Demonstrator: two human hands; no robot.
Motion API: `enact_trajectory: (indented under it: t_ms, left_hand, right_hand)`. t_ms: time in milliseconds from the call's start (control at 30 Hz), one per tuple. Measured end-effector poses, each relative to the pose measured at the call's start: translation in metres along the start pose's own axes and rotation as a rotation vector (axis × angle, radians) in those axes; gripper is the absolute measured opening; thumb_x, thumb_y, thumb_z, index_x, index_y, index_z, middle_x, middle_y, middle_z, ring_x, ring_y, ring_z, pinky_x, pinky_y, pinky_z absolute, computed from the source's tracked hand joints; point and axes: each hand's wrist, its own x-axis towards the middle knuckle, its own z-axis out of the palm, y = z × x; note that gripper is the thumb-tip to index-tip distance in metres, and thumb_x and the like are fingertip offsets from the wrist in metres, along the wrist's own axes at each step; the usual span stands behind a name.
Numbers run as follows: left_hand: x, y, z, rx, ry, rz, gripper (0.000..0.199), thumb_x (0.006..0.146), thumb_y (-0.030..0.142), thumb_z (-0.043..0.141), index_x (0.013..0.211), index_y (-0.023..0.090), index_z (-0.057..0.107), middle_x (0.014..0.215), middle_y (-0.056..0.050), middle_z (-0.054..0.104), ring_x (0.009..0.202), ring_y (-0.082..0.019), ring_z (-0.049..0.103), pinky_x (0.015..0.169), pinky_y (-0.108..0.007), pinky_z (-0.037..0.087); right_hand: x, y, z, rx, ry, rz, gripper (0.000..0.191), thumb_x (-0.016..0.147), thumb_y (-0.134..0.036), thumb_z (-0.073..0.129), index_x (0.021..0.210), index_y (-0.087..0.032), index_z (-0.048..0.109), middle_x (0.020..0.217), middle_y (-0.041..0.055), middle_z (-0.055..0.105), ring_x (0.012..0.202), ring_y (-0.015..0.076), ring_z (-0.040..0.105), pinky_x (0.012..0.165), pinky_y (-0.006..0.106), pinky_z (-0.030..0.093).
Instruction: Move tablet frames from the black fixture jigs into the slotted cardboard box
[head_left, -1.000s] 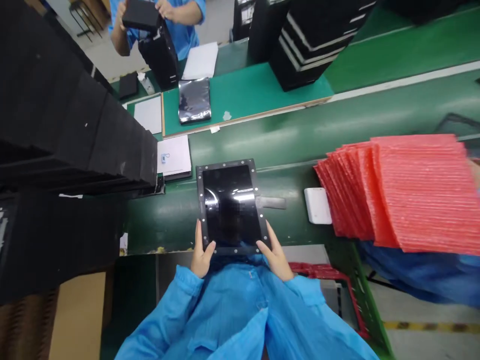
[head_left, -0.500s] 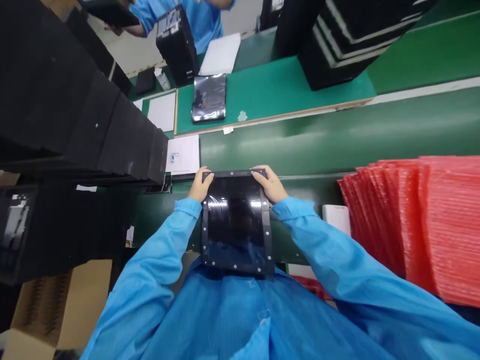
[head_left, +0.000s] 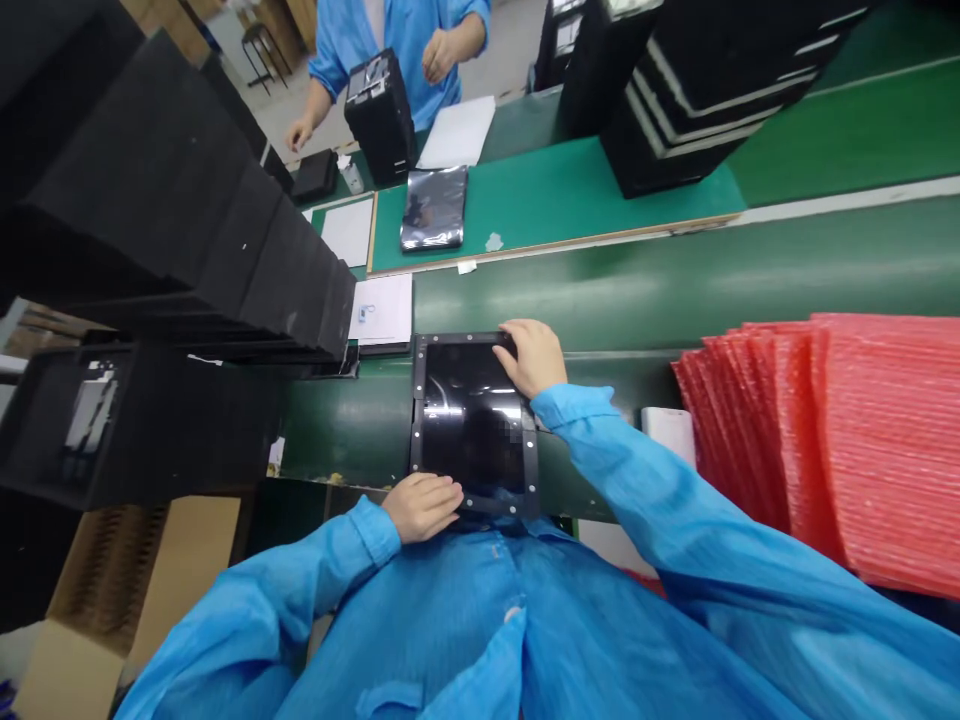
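Observation:
A flat black framed screen panel [head_left: 472,420] lies at the front edge of the green bench, close to my body. Its glossy middle reflects the lights, and small pale dots run along the frame. My right hand [head_left: 534,358] grips the far right corner, thumb on the face and fingers curled over the edge. At the near left corner my left hand [head_left: 424,506] rests with its fingers stretched out flat and together, palm down.
Stacked black boxes [head_left: 187,220] rise on the left, above an open cardboard carton [head_left: 180,560]. Red bubble-wrap sheets [head_left: 885,430] are piled right, beside a white block [head_left: 669,435]. White papers [head_left: 384,305] lie beyond the panel. Across the bench a co-worker [head_left: 420,60] stands behind a black stack [head_left: 381,120].
My left hand has left the far left corner for the near left one and flattened. The panel sits slightly farther from me. The co-worker's hands now show without the dark object held before.

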Motion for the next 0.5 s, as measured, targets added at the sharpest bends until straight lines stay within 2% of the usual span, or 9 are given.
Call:
enact_trajectory:
  t_ms: [133,233,333,433,500]
  left_hand:
    - [-0.006,-0.015,0.014,-0.076,0.146,0.081,0.016,0.089,0.026,0.055,0.093,0.022,0.07,0.085,0.001,0.075,0.082,-0.013,0.07,0.064,-0.024,0.052]
    - [0.0,-0.023,0.026,-0.149,0.17,0.112,0.017,0.089,0.026,0.054,0.094,0.022,0.07,0.089,0.001,0.075,0.084,-0.013,0.069,0.062,-0.025,0.05]
    - [0.002,-0.021,0.034,-0.242,0.09,0.103,0.023,0.091,0.028,0.049,0.097,0.021,0.07,0.095,-0.001,0.075,0.09,-0.014,0.067,0.071,-0.026,0.051]
    - [0.0,-0.026,0.034,-0.363,0.026,0.119,0.032,0.092,0.041,0.046,0.105,0.022,0.069,0.107,-0.005,0.071,0.103,-0.018,0.063,0.091,-0.032,0.048]
    - [-0.005,-0.038,0.031,-0.425,0.053,-0.027,0.042,0.09,0.05,0.047,0.116,0.023,0.064,0.121,-0.008,0.065,0.118,-0.024,0.055,0.105,-0.042,0.04]
  right_hand:
    - [0.0,-0.021,0.006,-0.099,-0.119,-0.278,0.03,0.087,-0.014,0.043,0.098,-0.018,0.07,0.104,0.0109,0.069,0.099,0.0237,0.06,0.09,0.041,0.047]
    - [-0.002,-0.027,0.012,-0.116,-0.153,-0.348,0.033,0.088,-0.013,0.041,0.097,-0.019,0.072,0.103,0.0087,0.07,0.097,0.0209,0.062,0.086,0.037,0.05]
    - [-0.003,-0.024,0.015,-0.137,-0.155,-0.317,0.033,0.086,-0.014,0.043,0.095,-0.022,0.073,0.102,0.0062,0.071,0.094,0.0201,0.064,0.084,0.036,0.052]
    - [-0.004,-0.025,0.014,-0.192,-0.165,-0.24,0.031,0.084,-0.014,0.045,0.093,-0.024,0.073,0.102,0.0049,0.072,0.094,0.0206,0.065,0.085,0.038,0.053]
    - [-0.007,-0.033,0.014,-0.257,-0.166,-0.169,0.032,0.081,-0.014,0.046,0.098,-0.023,0.073,0.107,0.0049,0.071,0.099,0.0221,0.065,0.089,0.04,0.053]
